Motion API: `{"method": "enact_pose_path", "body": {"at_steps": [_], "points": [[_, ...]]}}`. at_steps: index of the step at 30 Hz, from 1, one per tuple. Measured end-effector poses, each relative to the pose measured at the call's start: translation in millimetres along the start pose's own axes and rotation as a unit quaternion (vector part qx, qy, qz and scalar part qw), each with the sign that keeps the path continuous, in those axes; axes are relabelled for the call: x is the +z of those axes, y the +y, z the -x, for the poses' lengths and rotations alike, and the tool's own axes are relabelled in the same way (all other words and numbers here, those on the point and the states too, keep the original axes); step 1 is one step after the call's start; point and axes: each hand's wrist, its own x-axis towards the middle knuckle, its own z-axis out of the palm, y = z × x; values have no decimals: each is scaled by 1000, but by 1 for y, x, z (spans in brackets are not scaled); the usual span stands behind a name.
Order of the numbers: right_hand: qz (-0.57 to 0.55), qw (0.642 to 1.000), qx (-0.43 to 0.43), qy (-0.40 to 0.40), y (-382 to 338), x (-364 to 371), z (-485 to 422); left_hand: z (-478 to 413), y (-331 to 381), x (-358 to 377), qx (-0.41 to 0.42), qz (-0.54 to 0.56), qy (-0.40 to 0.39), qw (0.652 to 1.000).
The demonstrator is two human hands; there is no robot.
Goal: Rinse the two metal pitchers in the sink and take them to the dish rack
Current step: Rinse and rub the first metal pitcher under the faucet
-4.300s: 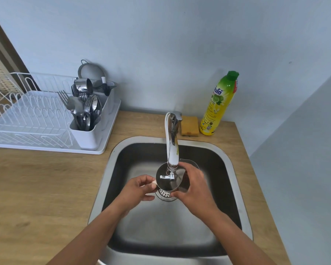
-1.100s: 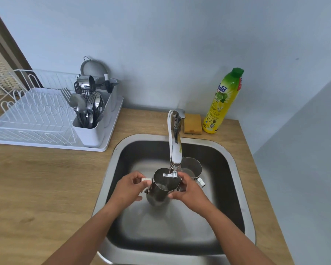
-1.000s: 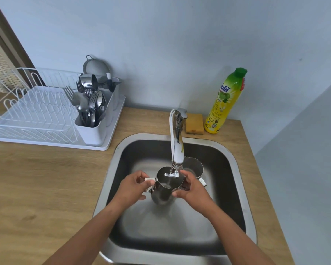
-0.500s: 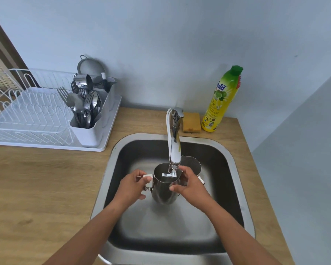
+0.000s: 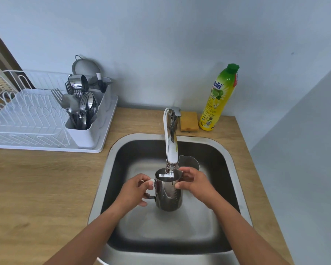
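A shiny metal pitcher (image 5: 168,196) is held upright under the faucet (image 5: 170,142) spout, above the steel sink (image 5: 111,165). My left hand (image 5: 134,190) grips its handle on the left side. My right hand (image 5: 195,183) holds the pitcher's rim and right wall with curled fingers. A second metal pitcher (image 5: 188,162) stands in the sink just behind my right hand, partly hidden by it and by the faucet. The white dish rack (image 5: 27,119) sits on the counter at the left.
The rack's cutlery holder (image 5: 80,109) is full of forks and spoons, with a strainer behind it. A yellow sponge (image 5: 189,121) and a yellow-green dish soap bottle (image 5: 218,100) stand behind the sink. Wooden counter (image 5: 42,188) spreads to the left; a wall closes the right side.
The pitcher in my hands has turned from tilted to upright under the spout. Both hands kept their hold throughout. The second pitcher stayed in place.
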Motion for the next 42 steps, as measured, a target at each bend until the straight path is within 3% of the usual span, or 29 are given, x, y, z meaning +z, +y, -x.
{"method": "enact_pose_path", "body": {"at_steps": [5,17,32,42], "points": [[7,1000,-14,-7,-10,9,-5,-3,0,-5,-8,21,33,999],[13,1000,1,-27,1,18,-17,-8,-5,-10,-33,-9,1,999],[25,991,125,-41,-4,25,-24,-32,-17,-7,-213,64,-115,968],[46,992,114,-21,2,20,-23,-31,-20,-2,-264,86,-145,950]]}}
